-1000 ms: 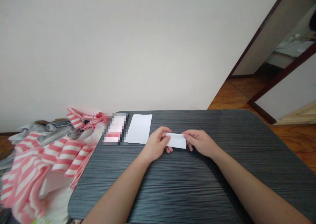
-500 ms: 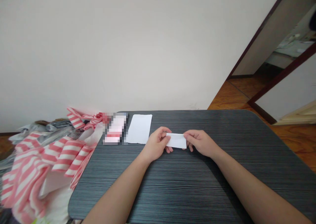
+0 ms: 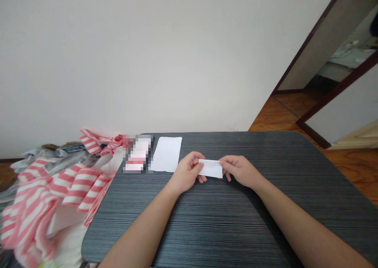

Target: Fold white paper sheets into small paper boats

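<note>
A small folded white paper (image 3: 211, 168) is held between both hands just above the dark striped table (image 3: 224, 224). My left hand (image 3: 186, 172) pinches its left end with thumb on top and fingers curled beneath. My right hand (image 3: 239, 170) pinches its right end the same way. Both hands sit near the middle of the table, towards its far side.
A flat white sheet (image 3: 167, 153) lies on the table's far left, beside a blurred pink-and-white item (image 3: 137, 154). Pink-and-white striped bags (image 3: 47, 197) are heaped off the table's left edge. A wall stands behind; a wooden floor and doorway (image 3: 339, 75) lie to the right.
</note>
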Demonstrator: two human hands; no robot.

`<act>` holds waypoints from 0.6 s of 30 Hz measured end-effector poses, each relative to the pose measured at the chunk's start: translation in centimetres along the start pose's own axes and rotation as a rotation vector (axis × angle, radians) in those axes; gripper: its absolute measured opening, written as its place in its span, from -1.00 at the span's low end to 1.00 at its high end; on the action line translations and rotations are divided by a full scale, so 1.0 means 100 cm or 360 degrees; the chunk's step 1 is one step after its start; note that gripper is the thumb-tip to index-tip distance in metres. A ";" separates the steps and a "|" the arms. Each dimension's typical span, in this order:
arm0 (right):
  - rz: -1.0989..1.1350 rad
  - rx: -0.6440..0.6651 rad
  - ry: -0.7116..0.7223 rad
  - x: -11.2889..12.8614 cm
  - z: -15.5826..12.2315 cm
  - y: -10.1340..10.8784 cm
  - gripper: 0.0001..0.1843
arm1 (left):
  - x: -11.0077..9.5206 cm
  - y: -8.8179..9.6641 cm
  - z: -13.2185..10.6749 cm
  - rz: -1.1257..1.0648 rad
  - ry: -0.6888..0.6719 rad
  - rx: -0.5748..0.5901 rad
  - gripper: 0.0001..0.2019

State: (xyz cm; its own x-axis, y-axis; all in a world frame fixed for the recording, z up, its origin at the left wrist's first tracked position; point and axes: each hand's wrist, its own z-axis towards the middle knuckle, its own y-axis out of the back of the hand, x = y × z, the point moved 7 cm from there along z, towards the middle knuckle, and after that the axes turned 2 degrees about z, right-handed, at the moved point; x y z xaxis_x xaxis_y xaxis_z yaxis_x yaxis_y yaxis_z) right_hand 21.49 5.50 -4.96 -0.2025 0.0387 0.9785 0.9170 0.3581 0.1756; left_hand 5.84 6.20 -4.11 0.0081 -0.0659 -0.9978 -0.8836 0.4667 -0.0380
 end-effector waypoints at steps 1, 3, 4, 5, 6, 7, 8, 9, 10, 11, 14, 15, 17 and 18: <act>-0.0008 -0.0004 -0.0004 0.000 0.000 0.000 -0.67 | 0.000 0.000 0.000 0.0000 0.0003 0.0003 -0.80; -0.0025 -0.0011 -0.0009 0.000 0.000 0.000 -0.66 | 0.000 -0.001 0.000 0.0002 0.0012 0.0010 -0.81; -0.0033 -0.0012 -0.0010 0.001 0.000 0.000 -0.66 | 0.000 -0.001 0.000 0.0004 0.0015 0.0012 -0.81; -0.0042 -0.0011 -0.0007 0.001 -0.001 0.000 -0.66 | -0.001 -0.001 0.000 0.0007 0.0017 0.0014 -0.80; -0.0053 -0.0014 0.0001 0.002 -0.001 0.000 -0.65 | -0.001 -0.001 0.000 0.0010 0.0017 0.0016 -0.80; -0.0068 -0.0014 0.0008 0.002 -0.001 0.001 -0.65 | -0.001 -0.001 0.000 0.0013 0.0020 0.0019 -0.80; -0.0085 -0.0015 0.0013 0.003 -0.001 0.001 -0.65 | -0.001 -0.001 0.000 0.0016 0.0023 0.0020 -0.79; -0.0099 -0.0018 0.0015 0.003 -0.001 0.001 -0.64 | -0.001 0.000 0.000 0.0018 0.0029 0.0021 -0.78; -0.0113 -0.0018 0.0014 0.003 -0.001 0.001 -0.64 | 0.000 0.000 0.000 0.0020 0.0036 0.0022 -0.78; -0.0124 -0.0018 0.0012 0.004 -0.001 0.002 -0.63 | 0.000 -0.001 0.000 0.0021 0.0043 0.0023 -0.77; -0.0141 -0.0015 0.0018 0.006 -0.002 0.001 -0.64 | 0.001 -0.001 0.000 0.0033 0.0060 0.0027 -0.75; -0.0151 -0.0016 0.0023 0.007 -0.002 0.001 -0.64 | 0.001 -0.001 -0.001 0.0043 0.0063 0.0028 -0.75; -0.0178 -0.0028 0.0033 0.009 -0.003 0.001 -0.66 | -0.001 -0.001 -0.001 0.0080 0.0062 0.0026 -0.73; -0.0201 -0.0034 0.0038 0.010 -0.003 0.001 -0.67 | -0.002 -0.001 -0.002 0.0113 0.0053 0.0023 -0.73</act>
State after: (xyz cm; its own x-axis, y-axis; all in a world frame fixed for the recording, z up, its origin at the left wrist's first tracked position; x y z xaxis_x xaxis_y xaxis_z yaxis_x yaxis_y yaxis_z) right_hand 21.50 5.26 -3.89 -0.3088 -0.0274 0.9507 0.8919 0.3389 0.2994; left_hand 5.82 6.03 -3.93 -0.0701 -0.0616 -0.9956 -0.8745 0.4840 0.0316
